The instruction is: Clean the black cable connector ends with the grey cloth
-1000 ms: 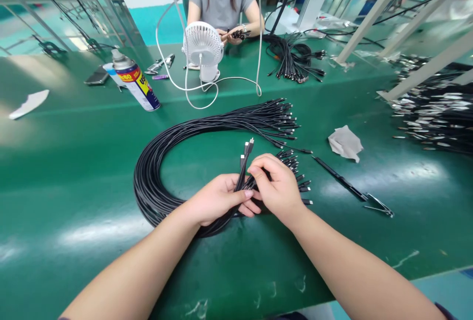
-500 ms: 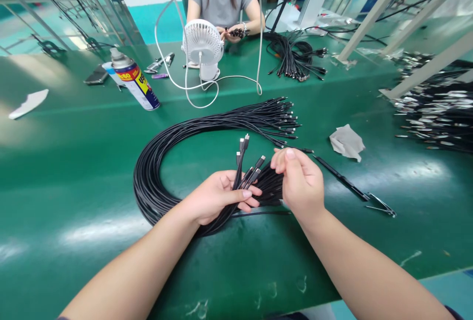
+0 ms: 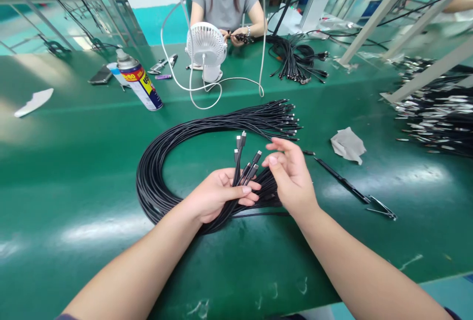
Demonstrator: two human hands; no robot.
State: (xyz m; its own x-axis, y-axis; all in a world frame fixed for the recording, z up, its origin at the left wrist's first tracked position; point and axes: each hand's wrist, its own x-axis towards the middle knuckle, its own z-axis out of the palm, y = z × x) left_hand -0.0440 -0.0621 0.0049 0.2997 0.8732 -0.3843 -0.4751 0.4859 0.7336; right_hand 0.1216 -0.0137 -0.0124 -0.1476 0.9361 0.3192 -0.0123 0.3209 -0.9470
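Several black cables (image 3: 238, 174) stand up from my left hand (image 3: 219, 194), which is closed around them just below their plugs. Some of these plugs point up, others lean to the right. My right hand (image 3: 293, 174) hovers just right of the plugs, its fingers curved and apart, with nothing visible in it. Beneath both hands a large bundle of black cables (image 3: 148, 177) curves in a U on the green table (image 3: 92, 162). One end of the bundle fans out at the back; the other lies partly hidden behind my right hand.
A white fan (image 3: 206, 46) with a looping white cord and a spray can (image 3: 142, 86) stand farther back. Across the table a person (image 3: 225, 4) handles dark cables. At right lie a crumpled cloth (image 3: 348, 145), a black pen-like tool (image 3: 342, 179) and a cable heap (image 3: 439, 108).
My right hand has moved slightly left toward the plugs, and its fingers have opened from a pinch. My left hand keeps its hold on the cables. The view has shifted a little.
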